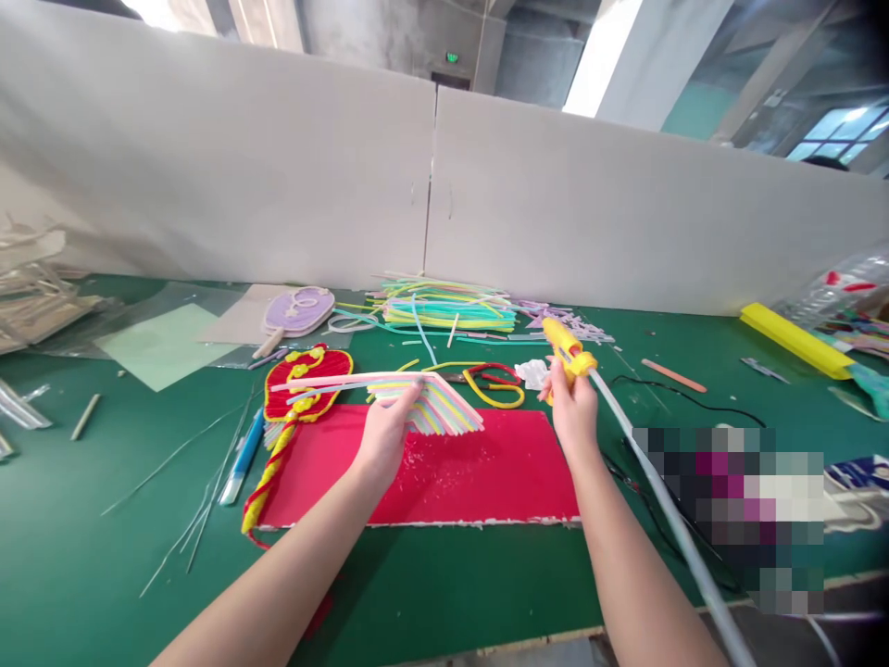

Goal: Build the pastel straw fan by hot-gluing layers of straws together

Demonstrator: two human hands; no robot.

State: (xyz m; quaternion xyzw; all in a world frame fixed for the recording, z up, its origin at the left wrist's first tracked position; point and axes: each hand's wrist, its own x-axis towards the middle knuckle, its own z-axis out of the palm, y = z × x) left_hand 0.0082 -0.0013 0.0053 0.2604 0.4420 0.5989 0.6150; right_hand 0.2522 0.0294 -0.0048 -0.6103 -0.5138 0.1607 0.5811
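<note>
L hand (387, 431) pinched strips (444, 408) over red board (458, 482); R hand (574, 408) wrapped round glue gun (564, 343) nr board's R edge. Counter (479, 584) showed btwn board & near edge.

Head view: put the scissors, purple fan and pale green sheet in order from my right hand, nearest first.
From your right hand:
1. Scissors: left of the hand.
2. Purple fan: farther left.
3. Pale green sheet: left of the fan.

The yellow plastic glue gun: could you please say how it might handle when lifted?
The glue gun seems light, held up in the right hand. Its pale glue stick looks stiff, nearly straight; being long, it might snag.
</note>
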